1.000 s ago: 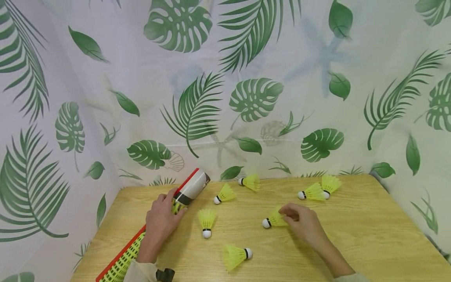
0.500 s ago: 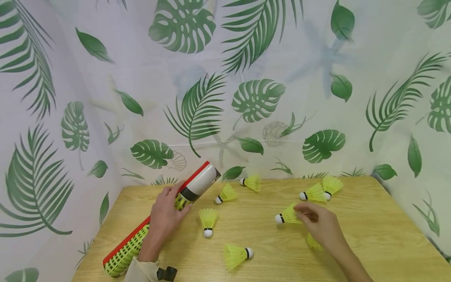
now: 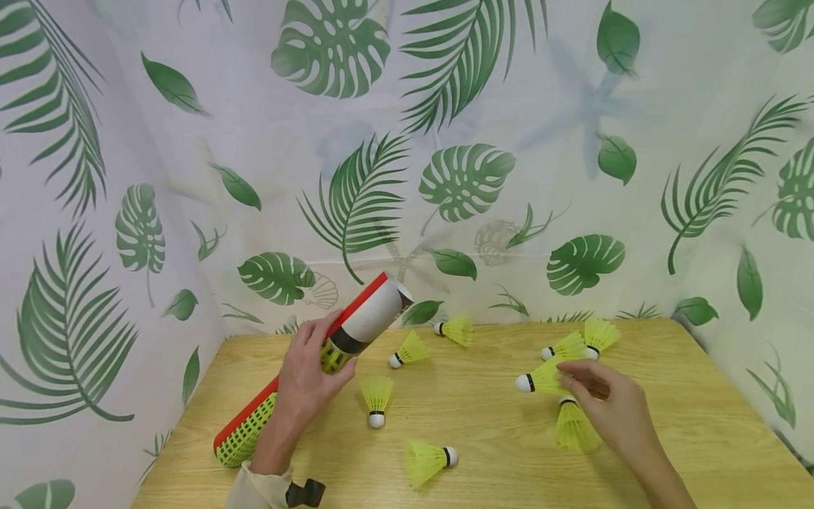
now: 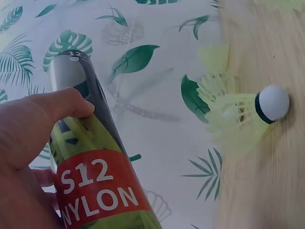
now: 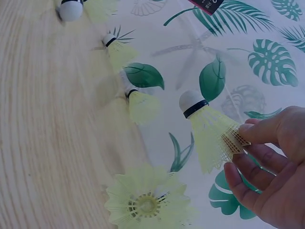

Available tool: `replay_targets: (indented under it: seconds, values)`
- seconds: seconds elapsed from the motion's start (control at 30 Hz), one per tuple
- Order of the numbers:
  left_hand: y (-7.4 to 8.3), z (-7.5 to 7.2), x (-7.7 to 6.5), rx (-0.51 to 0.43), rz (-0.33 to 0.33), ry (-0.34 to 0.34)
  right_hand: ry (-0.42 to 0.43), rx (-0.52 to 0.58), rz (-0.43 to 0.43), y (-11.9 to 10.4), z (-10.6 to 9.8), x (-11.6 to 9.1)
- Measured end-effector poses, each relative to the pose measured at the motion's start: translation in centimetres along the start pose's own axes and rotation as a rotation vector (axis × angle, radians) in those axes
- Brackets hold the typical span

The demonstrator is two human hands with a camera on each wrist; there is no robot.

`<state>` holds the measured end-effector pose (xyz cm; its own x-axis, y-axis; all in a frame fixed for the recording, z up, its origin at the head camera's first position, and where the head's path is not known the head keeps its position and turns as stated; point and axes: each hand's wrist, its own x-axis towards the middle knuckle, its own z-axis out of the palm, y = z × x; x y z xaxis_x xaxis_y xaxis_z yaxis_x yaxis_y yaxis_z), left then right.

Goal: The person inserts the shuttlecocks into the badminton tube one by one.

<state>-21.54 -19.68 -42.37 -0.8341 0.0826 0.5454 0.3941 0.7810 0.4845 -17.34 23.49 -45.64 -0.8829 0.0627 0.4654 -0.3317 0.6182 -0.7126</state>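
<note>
Here, the left hand grips a tube, contents unclear.

Wood-grain tabletop, w/ 7 yel. shuttlecocks on it: far-ctr pair, far-R pair, mid-L one, near-ctr one, R one.

The left hand grips, fingers curled, nearer the left edge of the worktop; the right hand, nearer the right edge, pinches thumb to fingers.
</note>
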Motion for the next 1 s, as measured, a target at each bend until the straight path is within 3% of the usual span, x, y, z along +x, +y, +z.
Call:
replay_targets:
  seconds: [0.33,0.47,0.67,1.0]
  values:
    - [2.2,-0.6,0.0,-0.116,0.082,0.026,0.095,0.045,-0.035,-1.7,-2.2,0.0]
    - [3.0,-0.6,0.0,-0.155,0.111,0.007,0.141,0.087,-0.035,-2.5,-2.9,0.1]
    - [3.7,-0.1,-0.2,-0.192,0.141,-0.024,0.182,0.161,-0.065,-3.6,-3.6,0.3]
    - [4.4,1.1,-0.5,-0.221,0.172,0.012,0.244,0.235,-0.080,-6.2,-4.3,1.0]
